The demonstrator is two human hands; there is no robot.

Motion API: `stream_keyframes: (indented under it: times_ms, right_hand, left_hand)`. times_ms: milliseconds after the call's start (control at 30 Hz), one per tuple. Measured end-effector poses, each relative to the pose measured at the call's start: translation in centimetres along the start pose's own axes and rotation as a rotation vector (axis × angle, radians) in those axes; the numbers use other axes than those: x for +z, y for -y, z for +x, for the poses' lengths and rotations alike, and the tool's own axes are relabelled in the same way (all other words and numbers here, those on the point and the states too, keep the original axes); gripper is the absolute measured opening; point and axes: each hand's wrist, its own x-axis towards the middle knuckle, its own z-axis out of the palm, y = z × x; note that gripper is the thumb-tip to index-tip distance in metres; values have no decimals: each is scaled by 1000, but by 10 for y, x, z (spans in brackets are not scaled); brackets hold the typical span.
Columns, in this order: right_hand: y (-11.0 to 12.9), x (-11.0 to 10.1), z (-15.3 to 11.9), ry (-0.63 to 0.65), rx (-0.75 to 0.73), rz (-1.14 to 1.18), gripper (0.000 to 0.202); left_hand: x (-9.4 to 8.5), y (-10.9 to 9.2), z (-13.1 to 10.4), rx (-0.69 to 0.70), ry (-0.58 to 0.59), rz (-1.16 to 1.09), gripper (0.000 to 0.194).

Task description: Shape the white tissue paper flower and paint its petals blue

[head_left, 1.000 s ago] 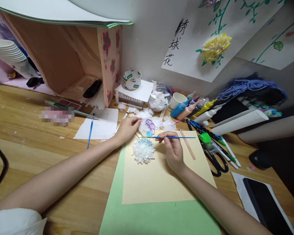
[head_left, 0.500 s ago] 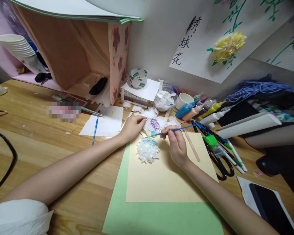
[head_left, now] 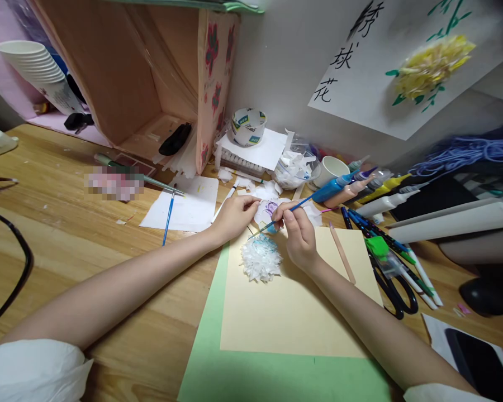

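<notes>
Between the fingers of my right hand (head_left: 299, 231) is a thin blue paintbrush (head_left: 299, 204), slanting down to the left. Its tip meets the blue-tinted upper edge of a white ruffled paper flower (head_left: 260, 261). My left hand (head_left: 237, 218) rests left of a small pale paint palette (head_left: 263, 214), thumb and fingertips pinched at its rim. Purple and blue paint show on the palette, partly covered by my right hand. The flower lies on a cream sheet (head_left: 297, 318), which lies over a green sheet (head_left: 235, 374).
Behind the right hand stand squeeze paint bottles (head_left: 333, 190) and a paper cup (head_left: 333, 169). Markers and black scissors (head_left: 396, 293) lie right of a wooden stick (head_left: 342, 254). Another brush (head_left: 168, 218) lies on white paper at left. A tape roll (head_left: 248, 127) sits behind.
The camera view has shifted, moving the scene slightly right. My right hand has tilted the brush more steeply and covers more of the palette. My left hand stays at the palette's edge.
</notes>
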Motion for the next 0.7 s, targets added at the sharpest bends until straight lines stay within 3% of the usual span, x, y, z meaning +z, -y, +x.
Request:
stream_keyframes:
  times_ms: [700]
  right_hand:
    - [0,-1,-4,32,-69,-83,24]
  left_hand:
    - [-2,-3,-1,27,-7,33,28]
